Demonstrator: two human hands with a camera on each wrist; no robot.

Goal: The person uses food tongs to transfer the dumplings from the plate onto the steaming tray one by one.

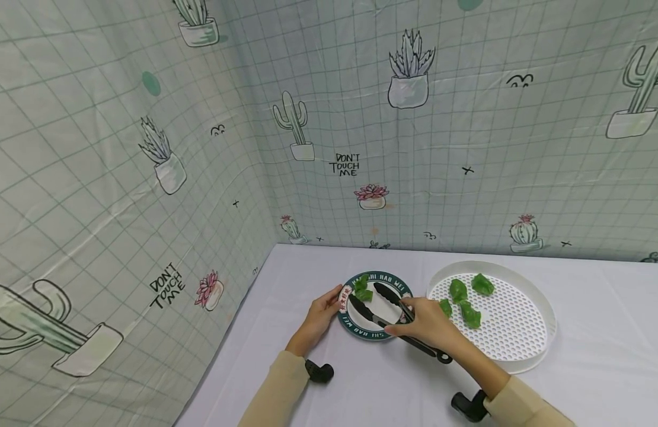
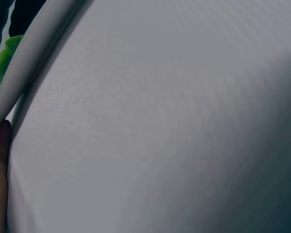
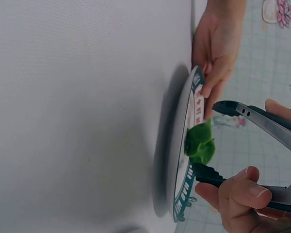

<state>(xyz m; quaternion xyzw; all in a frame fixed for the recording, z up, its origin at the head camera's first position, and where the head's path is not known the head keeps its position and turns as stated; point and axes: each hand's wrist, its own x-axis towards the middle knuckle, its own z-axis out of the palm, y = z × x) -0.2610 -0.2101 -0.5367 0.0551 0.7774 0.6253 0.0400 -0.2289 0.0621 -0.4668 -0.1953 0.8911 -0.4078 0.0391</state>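
My left hand (image 1: 319, 315) pinches the left rim of a small plate (image 1: 382, 336) with a green lettered border, thumb on top in the right wrist view. On its far left part lies a piece of leafy green (image 1: 363, 292). My right hand (image 1: 434, 322) grips black-tipped metal tongs (image 3: 274, 130) around both arms. The tongs' jaws are spread over the plate, with the green between them in the right wrist view and nothing pinched. The left wrist view catches just a fingertip (image 2: 4, 133) under the plate's edge and some green.
Right of the plate stands a round white tray (image 1: 521, 326) with a perforated bottom. Several green leaves (image 1: 471, 314) lie on its left half. A white cloth (image 1: 286, 284) covers the table, and a patterned curtain (image 1: 329, 207) hangs behind and at the left.
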